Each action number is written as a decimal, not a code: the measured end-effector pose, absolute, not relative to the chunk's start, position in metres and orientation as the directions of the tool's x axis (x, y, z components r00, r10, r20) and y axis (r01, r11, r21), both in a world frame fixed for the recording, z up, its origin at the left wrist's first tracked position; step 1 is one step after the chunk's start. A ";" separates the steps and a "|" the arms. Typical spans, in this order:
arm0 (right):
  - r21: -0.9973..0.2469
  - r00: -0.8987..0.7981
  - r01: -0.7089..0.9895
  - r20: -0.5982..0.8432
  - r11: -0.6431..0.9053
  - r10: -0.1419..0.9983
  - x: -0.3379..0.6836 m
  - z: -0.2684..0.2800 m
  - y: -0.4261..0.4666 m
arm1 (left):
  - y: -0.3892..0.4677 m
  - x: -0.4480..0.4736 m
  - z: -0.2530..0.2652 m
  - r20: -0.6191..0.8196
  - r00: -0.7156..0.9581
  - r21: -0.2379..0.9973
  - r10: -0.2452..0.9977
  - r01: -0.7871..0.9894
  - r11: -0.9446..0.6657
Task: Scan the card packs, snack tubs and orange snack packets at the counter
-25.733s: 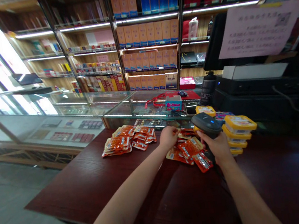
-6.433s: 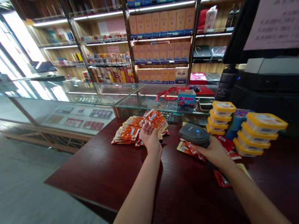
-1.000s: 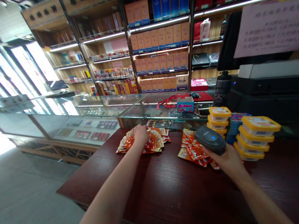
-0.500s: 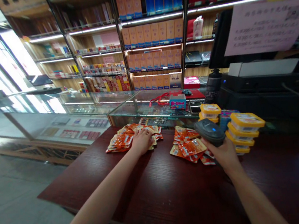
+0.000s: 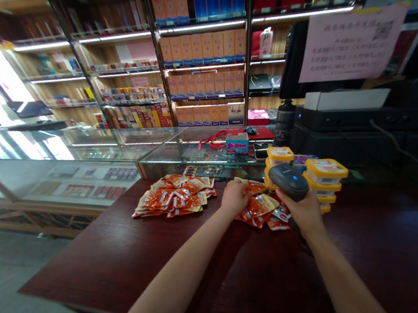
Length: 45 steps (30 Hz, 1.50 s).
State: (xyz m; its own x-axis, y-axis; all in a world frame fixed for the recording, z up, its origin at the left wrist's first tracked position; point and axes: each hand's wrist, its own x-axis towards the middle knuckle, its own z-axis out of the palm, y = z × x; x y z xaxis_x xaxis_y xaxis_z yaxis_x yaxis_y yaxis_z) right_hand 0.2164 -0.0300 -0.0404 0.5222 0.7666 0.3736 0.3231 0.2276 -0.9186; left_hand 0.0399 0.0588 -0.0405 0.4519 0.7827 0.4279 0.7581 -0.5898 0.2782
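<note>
My right hand [image 5: 307, 215] is closed round a dark barcode scanner [image 5: 288, 181] with a small blue light, held above the counter. My left hand [image 5: 235, 198] reaches onto a small pile of orange-red foil snack packets [image 5: 259, 206]. Its fingers bend over the packets at the pile's left side, fingertips partly hidden, with no packet lifted. To the left lies a larger heap of the same snack packets [image 5: 173, 196]. Behind and to the right of the scanner are stacked yellow-lidded plastic tubs [image 5: 326, 169], in part hidden by it.
A dark wooden counter [image 5: 102, 261] bears these goods. Beyond it stand a glass display case [image 5: 168, 149] and a small blue-pink box [image 5: 237, 144]. A monitor with a pink paper notice [image 5: 349, 46] is at the right. Shelves of boxed goods [image 5: 200, 48] line the back.
My left hand has left the larger heap and moved right to the smaller pile. The scanner stays in my right hand near the tubs. The view has turned slightly right.
</note>
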 end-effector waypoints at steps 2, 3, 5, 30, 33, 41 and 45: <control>-0.929 0.538 0.314 0.345 0.197 0.769 0.215 -0.040 -0.030 | 0.061 0.059 -0.040 0.409 0.435 0.292 0.802 0.771 -0.567; -0.935 0.545 0.300 0.329 0.187 0.771 0.214 -0.039 -0.030 | 0.063 0.066 -0.039 0.395 0.418 0.294 0.818 0.786 -0.544; -0.946 0.556 0.262 0.309 0.189 0.772 0.211 -0.037 -0.032 | 0.065 0.075 -0.040 0.366 0.381 0.297 0.849 0.817 -0.494; -0.832 0.168 0.409 0.472 0.375 0.865 0.176 -0.021 -0.060 | 0.053 -0.029 -0.061 0.414 -0.373 0.879 0.830 -0.071 -0.471; -0.814 0.189 0.448 0.489 0.369 0.851 0.181 -0.025 -0.056 | 0.053 -0.030 -0.062 0.473 -0.360 0.867 0.804 0.028 -0.497; -0.791 0.223 0.502 0.510 0.350 0.831 0.195 -0.034 -0.044 | 0.037 -0.031 -0.062 0.789 0.142 0.438 0.598 0.553 -0.709; -0.877 0.214 0.356 0.412 0.322 0.886 0.184 -0.030 -0.051 | 0.038 -0.026 -0.065 0.767 0.343 0.216 0.542 0.658 -0.722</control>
State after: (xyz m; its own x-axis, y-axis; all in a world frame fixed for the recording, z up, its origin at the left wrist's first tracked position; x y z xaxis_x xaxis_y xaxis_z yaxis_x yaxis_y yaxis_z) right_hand 0.1837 -0.0509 -0.0305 0.2143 0.8856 0.4121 0.3557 0.3222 -0.8773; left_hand -0.0255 0.0380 -0.0653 0.3433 0.5422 0.7669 0.6575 -0.7218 0.2160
